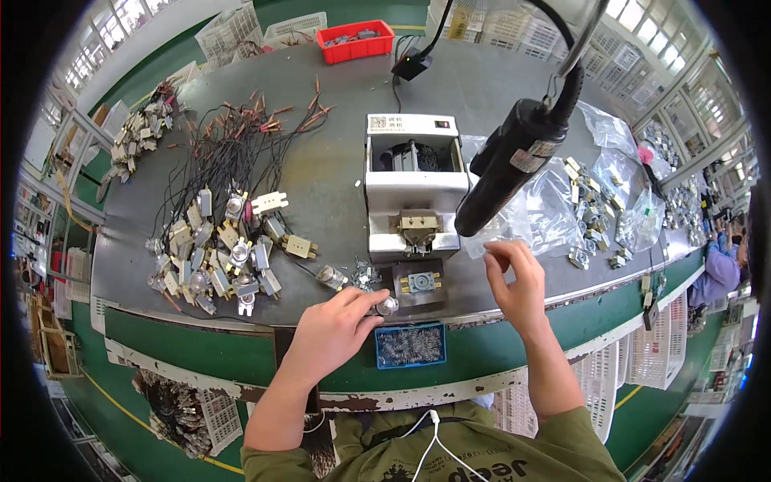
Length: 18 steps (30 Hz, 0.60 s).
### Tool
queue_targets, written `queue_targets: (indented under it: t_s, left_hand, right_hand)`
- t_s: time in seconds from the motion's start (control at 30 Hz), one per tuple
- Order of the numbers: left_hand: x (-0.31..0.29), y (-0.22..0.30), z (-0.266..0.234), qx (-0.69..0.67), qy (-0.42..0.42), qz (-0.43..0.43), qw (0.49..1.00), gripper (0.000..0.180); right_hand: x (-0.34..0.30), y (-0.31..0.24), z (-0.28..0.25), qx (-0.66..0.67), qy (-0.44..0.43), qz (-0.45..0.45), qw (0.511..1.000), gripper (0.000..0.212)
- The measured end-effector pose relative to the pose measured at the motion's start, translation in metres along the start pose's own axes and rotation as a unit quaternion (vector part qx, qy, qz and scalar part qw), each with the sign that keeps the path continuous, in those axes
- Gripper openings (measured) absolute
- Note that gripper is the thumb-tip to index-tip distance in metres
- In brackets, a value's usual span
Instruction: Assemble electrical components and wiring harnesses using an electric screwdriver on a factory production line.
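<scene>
1. Green flooring and stacked white crates surround a dark counter, on which a white machine stands as the landmark.
2. Both hands are well apart, on the near side of the machine. The left hand, near and to the left, has its thumb and forefinger closed about a clear round piece.
3. The right hand, near and to the right, is raised with bent fingers; whether its fingertips meet or pinch anything cannot be told.
4. Directly before the machine, a grey part with yellowish tabs lies on a small metal plate, just beside the clear round piece.
5. Loose small metal pieces lie near the machine's front left; a blue tray of similar pieces sits farther in front.
6. A black power screwdriver hangs at the machine's right, above clear plastic bags.
7. Left of the machine spreads a heap of cabled parts; behind it, leftward, stands a red bin.
</scene>
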State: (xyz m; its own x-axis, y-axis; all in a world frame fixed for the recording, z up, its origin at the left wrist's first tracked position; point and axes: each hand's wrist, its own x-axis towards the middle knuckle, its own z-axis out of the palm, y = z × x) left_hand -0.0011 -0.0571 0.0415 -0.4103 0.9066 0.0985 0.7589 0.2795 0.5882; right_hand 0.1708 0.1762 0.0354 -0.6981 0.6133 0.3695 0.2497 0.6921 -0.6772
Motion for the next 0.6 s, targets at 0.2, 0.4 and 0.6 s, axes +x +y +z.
queue_targets:
  t_s: [0.2,0.4,0.6]
  left_hand:
    - [0.007,0.001,0.003,-0.002,-0.006,0.010,1.000,0.034]
    - [0.004,0.001,0.005,-0.001,-0.003,0.014,1.000,0.032]
    - [0.003,0.001,0.007,0.004,-0.009,0.018,1.000,0.033]
  right_hand:
    - [-0.006,-0.020,0.025,0.019,-0.104,-0.145,0.984,0.020]
    - [-0.002,-0.011,0.045,-0.005,-0.140,-0.178,0.974,0.019]
    - [-0.005,-0.011,0.050,-0.015,-0.136,-0.175,0.975,0.013]
